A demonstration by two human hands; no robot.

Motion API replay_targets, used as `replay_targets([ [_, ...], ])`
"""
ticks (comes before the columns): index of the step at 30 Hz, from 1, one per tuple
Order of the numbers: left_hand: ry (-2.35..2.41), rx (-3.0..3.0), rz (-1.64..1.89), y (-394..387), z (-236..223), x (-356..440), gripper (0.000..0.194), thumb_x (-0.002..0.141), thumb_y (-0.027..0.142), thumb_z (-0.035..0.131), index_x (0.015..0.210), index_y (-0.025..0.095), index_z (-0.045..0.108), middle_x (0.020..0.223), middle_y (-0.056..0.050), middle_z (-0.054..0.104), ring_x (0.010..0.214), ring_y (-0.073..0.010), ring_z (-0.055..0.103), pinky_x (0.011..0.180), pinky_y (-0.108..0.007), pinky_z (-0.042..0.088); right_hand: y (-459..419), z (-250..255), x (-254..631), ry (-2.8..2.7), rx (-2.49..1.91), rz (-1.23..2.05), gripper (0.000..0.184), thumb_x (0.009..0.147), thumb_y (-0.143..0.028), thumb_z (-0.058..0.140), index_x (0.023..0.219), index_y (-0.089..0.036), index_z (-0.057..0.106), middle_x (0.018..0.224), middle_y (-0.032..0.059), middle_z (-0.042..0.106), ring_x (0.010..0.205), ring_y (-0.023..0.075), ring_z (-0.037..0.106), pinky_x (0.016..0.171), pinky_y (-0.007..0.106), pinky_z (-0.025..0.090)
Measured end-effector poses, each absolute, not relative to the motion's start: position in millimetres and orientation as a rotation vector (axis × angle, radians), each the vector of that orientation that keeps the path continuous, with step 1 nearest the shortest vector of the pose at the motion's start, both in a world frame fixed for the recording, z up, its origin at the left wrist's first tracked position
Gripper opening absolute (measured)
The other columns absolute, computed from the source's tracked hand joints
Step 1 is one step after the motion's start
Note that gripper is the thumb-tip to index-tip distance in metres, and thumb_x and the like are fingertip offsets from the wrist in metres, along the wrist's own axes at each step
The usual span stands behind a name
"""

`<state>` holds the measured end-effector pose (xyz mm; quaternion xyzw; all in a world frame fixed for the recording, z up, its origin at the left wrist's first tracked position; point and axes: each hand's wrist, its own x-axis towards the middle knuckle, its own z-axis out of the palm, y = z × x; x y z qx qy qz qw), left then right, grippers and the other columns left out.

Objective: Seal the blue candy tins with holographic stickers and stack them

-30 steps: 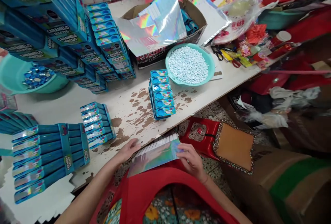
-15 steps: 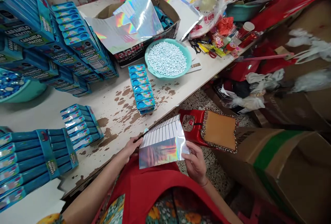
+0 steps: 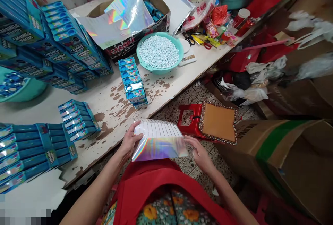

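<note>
- White, brown-blotched table crosses the view, bearing, at 12 o'clock from the hands, a round turquoise plastic bowl filled with small pale-blue sweets.
- Left hand, at 9 o'clock of a silvery, rainbow-sheened rectangular sheet, pinches its edge, thumb lying across the top face.
- Right hand, at 3 o'clock, is loosely curled, fingertips at the sheet's opposite edge; whether it grips or merely touches, I cannot tell.
- Hidden: the sheet's underside and the left fingers beneath it. Any small print is unreadable. Tall stacks of blue printed cardboard boxes run off the frame at 10 o'clock; the corner at 7 o'clock is pixelated.
- Held above the lap of a red apron, just beside the table edge, the sheet bends slightly: white panels divided by thin lines towards 12 o'clock, a plain glossy band towards 6.
</note>
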<state>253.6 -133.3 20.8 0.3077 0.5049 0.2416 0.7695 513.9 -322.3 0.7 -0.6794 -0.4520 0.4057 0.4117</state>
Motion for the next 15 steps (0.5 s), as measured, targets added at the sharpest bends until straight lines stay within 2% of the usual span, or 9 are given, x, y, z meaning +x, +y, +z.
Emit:
replay_targets([
  [4, 1.081, 0.728, 0.471, -134, 25, 256, 0.078, 0.062, 0.028, 0.074, 0.132, 0.022, 0.041, 0.083, -0.002, 0.065, 0.064, -0.0137, 0.061, 0.063, -0.026, 0.049, -305, -13, 521, -0.642, -1.689, 1.255, 0.044, 0.081, -0.030, 0.054, 0.125, -0.024, 0.049, 0.135, 0.0100, 0.048, 0.119, 0.0235, 0.051, 0.095, 0.043, 0.046],
  [7, 1.097, 0.799, 0.457, -133, 23, 256, 0.072, 0.065, 0.029, 0.071, 0.130, 0.021, 0.043, 0.079, -0.001, 0.064, 0.061, -0.0124, 0.059, 0.059, -0.024, 0.047, -289, -26, 513, -0.477, -1.711, 1.232, 0.055, 0.075, -0.040, 0.063, 0.124, -0.019, 0.051, 0.125, 0.0117, 0.057, 0.113, 0.0242, 0.055, 0.096, 0.044, 0.045],
  [10, 1.202, 0.881, 0.487, -134, 15, 254, 0.063, 0.067, 0.029, 0.066, 0.127, 0.021, 0.047, 0.076, 0.001, 0.062, 0.056, -0.0094, 0.054, 0.054, -0.020, 0.043, -278, -33, 503, -0.440, -1.730, 1.162, 0.052, 0.073, -0.043, 0.065, 0.117, -0.015, 0.057, 0.115, 0.0115, 0.063, 0.106, 0.0241, 0.059, 0.096, 0.043, 0.044],
  [12, 1.270, 0.905, 0.538, -136, 9, 253, 0.059, 0.068, 0.029, 0.064, 0.125, 0.021, 0.049, 0.080, 0.001, 0.062, 0.057, -0.0084, 0.053, 0.054, -0.019, 0.042, -275, -34, 498, -0.441, -1.774, 1.088, 0.049, 0.073, -0.044, 0.064, 0.112, -0.015, 0.059, 0.109, 0.0110, 0.066, 0.100, 0.0239, 0.061, 0.092, 0.042, 0.046],
  [15, 1.315, 0.900, 0.661, -138, 5, 254, 0.056, 0.066, 0.027, 0.066, 0.120, 0.020, 0.053, 0.095, -0.001, 0.061, 0.071, -0.0101, 0.057, 0.061, -0.019, 0.044, -272, -33, 494, -0.438, -1.818, 0.979, 0.042, 0.074, -0.046, 0.063, 0.102, -0.015, 0.061, 0.097, 0.0091, 0.068, 0.088, 0.0222, 0.063, 0.082, 0.037, 0.050],
])
